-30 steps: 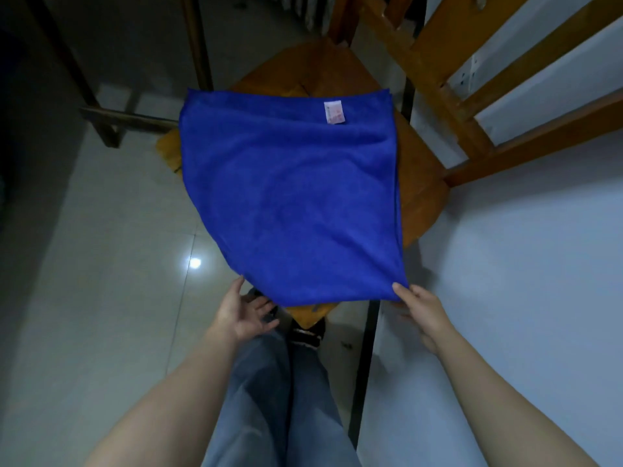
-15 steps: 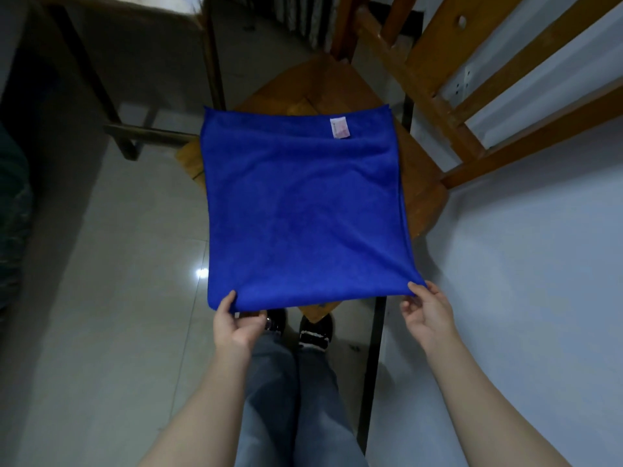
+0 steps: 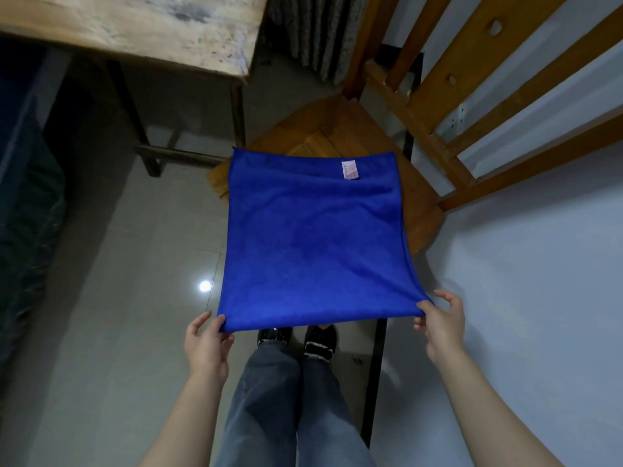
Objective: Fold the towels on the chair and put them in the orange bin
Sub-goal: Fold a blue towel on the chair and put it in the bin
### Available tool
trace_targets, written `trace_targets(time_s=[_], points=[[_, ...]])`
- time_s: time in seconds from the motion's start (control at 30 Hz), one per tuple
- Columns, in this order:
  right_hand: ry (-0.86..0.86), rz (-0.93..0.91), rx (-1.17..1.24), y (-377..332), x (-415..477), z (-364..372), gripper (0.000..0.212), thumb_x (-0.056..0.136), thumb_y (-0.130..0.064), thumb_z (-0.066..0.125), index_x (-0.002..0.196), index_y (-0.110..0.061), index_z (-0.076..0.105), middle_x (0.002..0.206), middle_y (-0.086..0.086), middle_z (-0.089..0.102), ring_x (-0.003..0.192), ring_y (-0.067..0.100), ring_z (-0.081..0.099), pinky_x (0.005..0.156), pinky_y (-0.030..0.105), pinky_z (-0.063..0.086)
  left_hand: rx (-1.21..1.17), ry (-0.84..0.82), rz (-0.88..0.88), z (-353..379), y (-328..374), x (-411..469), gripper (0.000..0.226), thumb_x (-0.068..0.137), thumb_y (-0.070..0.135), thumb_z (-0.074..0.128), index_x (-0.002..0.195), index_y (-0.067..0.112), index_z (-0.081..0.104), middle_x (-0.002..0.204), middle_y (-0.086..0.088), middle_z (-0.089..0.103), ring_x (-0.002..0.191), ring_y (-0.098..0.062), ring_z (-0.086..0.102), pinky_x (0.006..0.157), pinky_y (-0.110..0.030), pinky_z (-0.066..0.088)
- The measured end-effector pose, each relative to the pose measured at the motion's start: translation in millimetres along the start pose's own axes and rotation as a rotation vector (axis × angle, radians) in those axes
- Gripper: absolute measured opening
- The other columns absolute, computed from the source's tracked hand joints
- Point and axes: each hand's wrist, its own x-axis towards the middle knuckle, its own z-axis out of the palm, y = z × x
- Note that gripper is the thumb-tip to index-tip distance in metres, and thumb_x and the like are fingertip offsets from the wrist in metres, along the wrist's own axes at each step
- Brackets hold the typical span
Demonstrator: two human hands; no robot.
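Blue towel [image 3: 313, 244] spread over chair [image 3: 418, 210] seat – far edge on it; left hand [image 3: 206, 345] pinches near-left corner; right hand [image 3: 441, 320] pinches near-right corner.

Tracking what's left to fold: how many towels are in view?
1: towel spread over the chair, near corners pinched by left hand and right hand. More could hide beneath.
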Motion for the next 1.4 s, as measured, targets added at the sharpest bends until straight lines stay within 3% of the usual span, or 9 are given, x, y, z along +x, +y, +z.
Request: trace_targets(time_s=[0.27,0.5,0.63,0.73,0.8,0.9,1.17,1.3,1.4], points=[[-0.036,-0.004,-0.223,4,7,5,0.031,0.085,0.004,0.048,0.112,-0.012,0.047,0.083,0.016,0.055,0.047,0.018,0.043,0.036,0.020,0.037,0.317,-0.029,0.128,3,13,2,0.020,0.088,0.000,0.055,0.104,0.010,0.049,0.077,-0.008,0.053,0.062,-0.020,0.051,0.057,-0.028,0.045],[-0.095,-0.002,-0.202,-14,12,1,0.021,0.086,0.001,0.048,0.101,-0.014,0.051,0.071,0.011,0.055,0.046,0.018,0.042,0.032,0.015,0.036,0.323,-0.018,0.186,0,24,1,0.023,0.088,-0.004,0.052,0.076,0.014,0.046,0.081,-0.009,0.053,0.067,-0.021,0.051,0.058,-0.028,0.043],[-0.125,0.015,-0.354,-1,16,-2,0.028,0.085,0.002,0.049,0.108,-0.015,0.047,0.091,0.017,0.059,0.048,0.019,0.046,0.032,0.017,0.036,0.398,-0.069,0.121,-4,19,3,0.013,0.088,-0.005,0.052,0.095,0.006,0.052,0.092,-0.013,0.055,0.076,-0.024,0.053,0.063,-0.029,0.046],[-0.141,0.050,-0.479,14,22,0,0.035,0.086,0.003,0.048,0.118,-0.012,0.047,0.106,0.019,0.059,0.056,0.020,0.050,0.042,0.024,0.040,0.451,-0.057,0.081,-2,13,9,0.027,0.087,-0.009,0.050,0.112,0.001,0.052,0.092,-0.014,0.056,0.082,-0.027,0.054,0.063,-0.030,0.046],[-0.161,0.047,-0.590,24,25,2,0.045,0.087,0.002,0.049,0.130,-0.009,0.043,0.120,0.019,0.056,0.077,0.029,0.059,0.055,0.024,0.047,0.526,-0.056,0.043,-2,7,15,0.035,0.085,-0.014,0.049,0.118,-0.002,0.050,0.087,-0.012,0.056,0.086,-0.029,0.054,0.070,-0.036,0.046],[-0.165,-0.042,-0.757,19,32,14,0.050,0.089,-0.004,0.051,0.137,-0.006,0.038,0.136,0.016,0.048,0.118,0.034,0.050,0.088,0.033,0.042,0.665,-0.118,0.007,8,7,25,0.049,0.083,-0.015,0.051,0.130,-0.001,0.045,0.104,-0.020,0.059,0.093,-0.031,0.054,0.085,-0.043,0.045],[-0.038,-0.255,-0.646,-31,71,74,0.040,0.090,-0.025,0.055,0.126,-0.010,0.048,0.124,0.013,0.053,0.107,0.031,0.055,0.086,0.039,0.047,0.735,-0.206,0.250,85,40,50,0.054,0.091,0.015,0.056,0.140,0.010,0.035,0.142,-0.012,0.041,0.124,-0.029,0.045,0.094,-0.036,0.040],[-0.027,-0.224,-0.669,-25,75,75,0.040,0.091,-0.025,0.056,0.126,-0.010,0.047,0.120,0.012,0.057,0.106,0.031,0.056,0.084,0.037,0.046,0.638,-0.246,0.079,105,42,68,0.064,0.094,0.032,0.051,0.147,0.020,0.019,0.152,-0.004,0.027,0.136,-0.026,0.032,0.109,-0.043,0.029],[-0.068,-0.147,-0.576,-17,78,70,0.035,0.089,-0.023,0.060,0.119,-0.005,0.052,0.118,0.013,0.059,0.105,0.031,0.056,0.084,0.038,0.046,0.604,-0.286,0.004,105,40,76,0.057,0.095,0.032,0.049,0.145,0.029,0.024,0.149,0.001,0.033,0.134,-0.026,0.033,0.107,-0.047,0.027]])
